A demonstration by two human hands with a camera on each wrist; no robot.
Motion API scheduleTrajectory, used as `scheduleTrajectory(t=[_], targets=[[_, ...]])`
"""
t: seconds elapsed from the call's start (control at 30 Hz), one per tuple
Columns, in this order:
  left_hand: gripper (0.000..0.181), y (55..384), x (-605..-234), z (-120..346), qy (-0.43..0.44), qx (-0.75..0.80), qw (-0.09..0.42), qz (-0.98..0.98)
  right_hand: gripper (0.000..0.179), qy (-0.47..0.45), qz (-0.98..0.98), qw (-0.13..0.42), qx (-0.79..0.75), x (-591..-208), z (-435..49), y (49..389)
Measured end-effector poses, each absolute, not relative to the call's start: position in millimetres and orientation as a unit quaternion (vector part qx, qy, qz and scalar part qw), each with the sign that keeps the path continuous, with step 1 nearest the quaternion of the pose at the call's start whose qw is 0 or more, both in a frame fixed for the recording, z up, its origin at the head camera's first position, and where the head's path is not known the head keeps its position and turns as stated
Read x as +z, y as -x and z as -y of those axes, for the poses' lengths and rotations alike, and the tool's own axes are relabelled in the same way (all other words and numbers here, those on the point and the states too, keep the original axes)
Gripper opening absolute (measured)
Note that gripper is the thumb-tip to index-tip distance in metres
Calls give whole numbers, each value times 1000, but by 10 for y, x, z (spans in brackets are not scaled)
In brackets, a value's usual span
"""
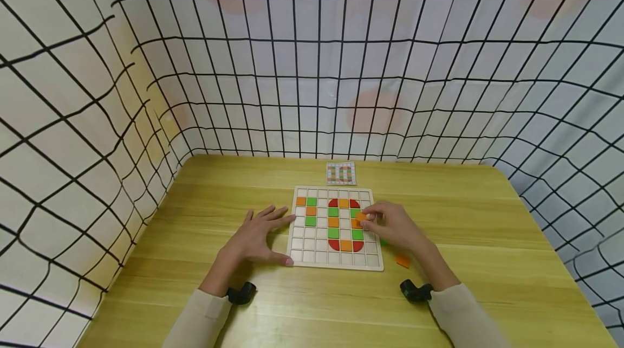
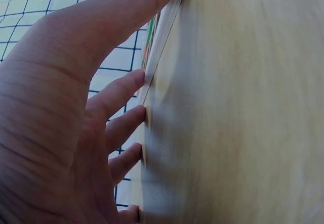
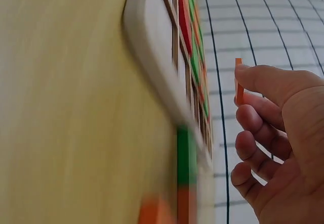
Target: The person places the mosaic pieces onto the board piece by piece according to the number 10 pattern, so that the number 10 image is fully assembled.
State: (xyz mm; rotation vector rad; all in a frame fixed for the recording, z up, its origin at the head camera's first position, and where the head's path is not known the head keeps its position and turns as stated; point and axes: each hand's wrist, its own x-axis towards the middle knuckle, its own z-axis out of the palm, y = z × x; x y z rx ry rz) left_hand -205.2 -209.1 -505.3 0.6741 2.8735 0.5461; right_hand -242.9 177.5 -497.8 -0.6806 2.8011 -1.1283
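A square pale grid board [image 1: 322,256] lies on the table, holding green and orange square tiles plus red rounded corner tiles arranged in a ring on its right side. At its upper left sits a small group of orange and green tiles. My left hand [image 1: 255,237] is spread flat, with thumb and index fingertip at the board's left edge. Between thumb and index finger, my right hand [image 1: 396,226] pinches an orange square tile [image 3: 239,82], raised over the right part of the ring; its other fingers are loosely bent in the right wrist view.
Beyond the board lies a small pattern card [image 1: 341,173]. Right of the board, partly under my right hand, are a loose orange tile [image 1: 402,261] and a green tile [image 3: 185,153]. A black wire mesh [image 1: 331,55] with white cloth behind surrounds the wooden table [image 1: 312,310].
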Motion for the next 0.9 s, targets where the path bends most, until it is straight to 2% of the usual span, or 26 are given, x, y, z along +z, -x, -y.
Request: scheduleTrajectory(t=[0.5, 0.9], targets=[[108, 2042, -5043, 2090, -222, 185, 64, -955, 23, 281, -889, 46, -359, -4999, -991, 2375], [108, 2051, -5063, 2089, -222, 181, 62, -956, 25, 288, -896, 52, -332, -5049, -673, 2340]])
